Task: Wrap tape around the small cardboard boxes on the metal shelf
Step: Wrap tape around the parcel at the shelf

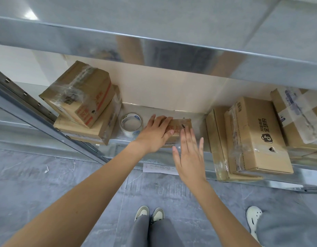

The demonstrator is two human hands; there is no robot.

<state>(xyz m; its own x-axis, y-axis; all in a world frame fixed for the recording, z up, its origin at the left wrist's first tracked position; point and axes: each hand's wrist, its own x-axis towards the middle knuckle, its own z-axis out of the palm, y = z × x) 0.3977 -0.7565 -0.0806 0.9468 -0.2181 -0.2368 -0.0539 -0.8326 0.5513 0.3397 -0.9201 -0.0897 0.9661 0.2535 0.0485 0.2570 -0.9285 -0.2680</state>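
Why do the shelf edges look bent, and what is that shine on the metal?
Head view: the wide-angle lens bows the shiny metal upper shelf; its front mirrors blurred brown shapes; glare whitens the clear tape on the left brown cardboard box; the right hand looks slightly motion-blurred.

Bright, even light w/ glare on upper shelf edge; wide-angle bend at edges, slight blur.

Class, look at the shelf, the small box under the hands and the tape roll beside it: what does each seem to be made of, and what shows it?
Shelf: likely sheet metal, its bright grey face mirrors shapes.
Small box: brown matte cardboard.
Tape roll: seemingly clear glossy plastic film.
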